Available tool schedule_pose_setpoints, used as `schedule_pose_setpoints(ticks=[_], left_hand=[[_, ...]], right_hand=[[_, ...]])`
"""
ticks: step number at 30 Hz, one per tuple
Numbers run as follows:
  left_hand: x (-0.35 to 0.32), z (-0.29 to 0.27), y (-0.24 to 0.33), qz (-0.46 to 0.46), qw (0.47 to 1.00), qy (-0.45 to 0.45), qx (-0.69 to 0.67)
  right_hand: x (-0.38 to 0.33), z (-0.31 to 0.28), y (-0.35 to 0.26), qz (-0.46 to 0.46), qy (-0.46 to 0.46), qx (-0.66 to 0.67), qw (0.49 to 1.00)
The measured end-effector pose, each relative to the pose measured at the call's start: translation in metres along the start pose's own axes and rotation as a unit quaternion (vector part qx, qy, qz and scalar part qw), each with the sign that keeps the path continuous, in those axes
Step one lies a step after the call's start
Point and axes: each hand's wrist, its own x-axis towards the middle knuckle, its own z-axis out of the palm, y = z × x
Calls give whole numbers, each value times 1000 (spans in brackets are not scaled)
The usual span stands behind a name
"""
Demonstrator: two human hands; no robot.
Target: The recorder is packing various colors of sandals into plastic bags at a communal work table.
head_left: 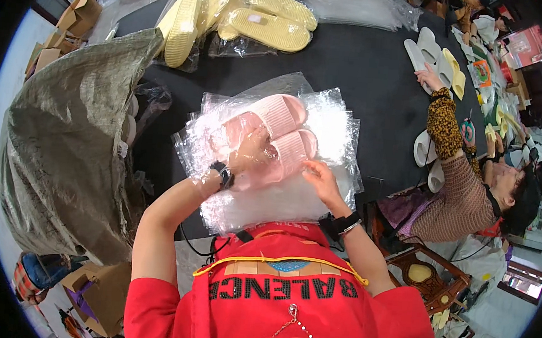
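Two pink slippers [278, 132] lie side by side inside a clear plastic bag [333, 126] on a stack of clear bags at the near edge of the black table [366, 69]. My left hand [247, 151] is pushed inside the bag and grips the heel end of the slippers. My right hand [322, 177] rests on the bag's open edge, next to the nearer slipper, pinching the plastic.
Yellow slippers [265, 24] in clear bags lie at the table's far side. A large grey-green sack [72, 130] stands to the left. A person in a patterned sleeve [444, 124] works at the right among white and yellow slippers [439, 58]. Cardboard boxes [74, 17] sit on the floor.
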Motion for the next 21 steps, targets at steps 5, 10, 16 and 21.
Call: schedule_pose_setpoints(ticks=[5,10,16,21], left_hand=[[-4,11,25,-40,930,70,359],[-36,10,23,76,909,67,404],[-53,9,5,189,924,57,327],[-57,6,1,132,936,27,326]], right_hand=[[-12,-10,-46,89,88,-105,987],[-14,-35,18,32,254,-122,959],[-12,-29,47,102,133,-108,980],[-10,-28,41,135,124,-69,981]])
